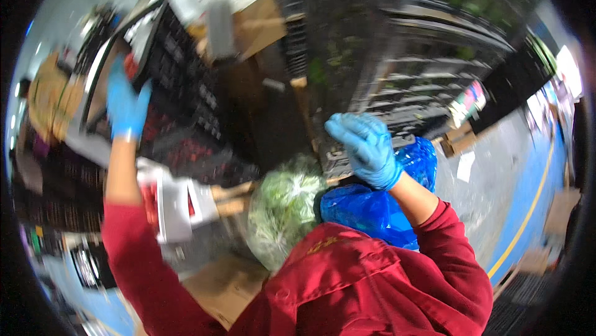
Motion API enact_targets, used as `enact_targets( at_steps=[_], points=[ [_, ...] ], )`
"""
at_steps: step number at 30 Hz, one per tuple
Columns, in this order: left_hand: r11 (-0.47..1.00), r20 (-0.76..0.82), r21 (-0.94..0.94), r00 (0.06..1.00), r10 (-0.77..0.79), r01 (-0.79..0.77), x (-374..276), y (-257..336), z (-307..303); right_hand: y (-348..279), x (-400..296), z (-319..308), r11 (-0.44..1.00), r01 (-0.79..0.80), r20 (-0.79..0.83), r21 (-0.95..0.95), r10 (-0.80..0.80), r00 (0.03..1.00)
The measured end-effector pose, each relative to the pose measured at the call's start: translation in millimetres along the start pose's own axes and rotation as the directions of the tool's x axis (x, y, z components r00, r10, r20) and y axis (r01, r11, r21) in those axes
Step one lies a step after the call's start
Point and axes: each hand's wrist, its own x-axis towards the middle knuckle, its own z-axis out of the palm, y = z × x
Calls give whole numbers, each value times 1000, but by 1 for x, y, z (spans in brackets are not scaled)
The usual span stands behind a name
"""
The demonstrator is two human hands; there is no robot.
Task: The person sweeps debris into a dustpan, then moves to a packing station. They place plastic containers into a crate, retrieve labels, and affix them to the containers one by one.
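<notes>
My left hand, in a blue disposable glove, reaches to the rim of a black plastic crate at the upper left. A small red item shows beside its fingers; whether the hand grips it or the rim, I cannot tell. My right hand, gloved in the same way, is raised near the middle with its fingers together and bent. Whether something lies inside it is not visible. Below it are a blue plastic bag and a clear bag of leafy greens.
Stacked black crates rise ahead, some with greens. A white box with red contents stands at the lower left. Cardboard lies below. A blue floor strip with a yellow line runs at the right.
</notes>
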Motion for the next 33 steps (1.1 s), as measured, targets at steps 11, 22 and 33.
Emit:
enact_targets(
  at_steps=[11,22,33],
  points=[
    [925,259,305,916,-308,225,14,-48,49,11,-11,16,999,49,139,-12,-47,989],
    [934,193,302,947,-258,192,14,-38,48,-41,3,148,896,-31,157,443,-44,987],
    [979,-143,131,980,-135,154,7,-24,46,15,66,293,646,-619,542,446,356,761]
  ],
)
